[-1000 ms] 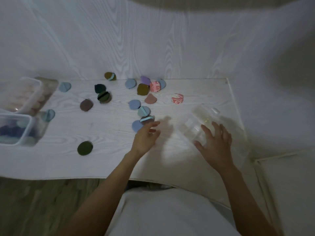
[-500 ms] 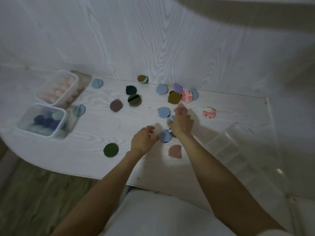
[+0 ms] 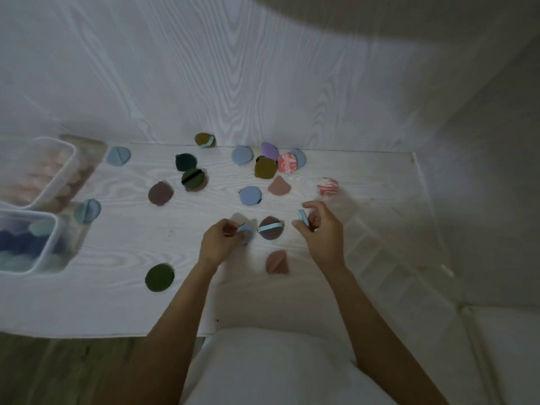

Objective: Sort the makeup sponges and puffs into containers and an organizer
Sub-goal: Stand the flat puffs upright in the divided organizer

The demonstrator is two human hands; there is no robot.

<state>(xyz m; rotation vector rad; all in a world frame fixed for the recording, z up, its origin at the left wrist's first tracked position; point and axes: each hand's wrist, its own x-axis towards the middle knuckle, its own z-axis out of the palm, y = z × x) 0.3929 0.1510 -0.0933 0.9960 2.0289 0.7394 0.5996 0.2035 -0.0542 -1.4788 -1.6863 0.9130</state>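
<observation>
Puffs (image 3: 250,195) scattered mid-table (image 3: 117,287), two containers (image 3: 43,200) at left edge — organizer (image 3: 388,258) at right

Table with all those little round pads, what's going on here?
A person is sorting makeup puffs. The left hand pinches a light blue puff; the right hand holds another blue puff. Many puffs lie loose on the white table. Two clear tubs at left hold sponges; a clear organizer sits at right.
</observation>
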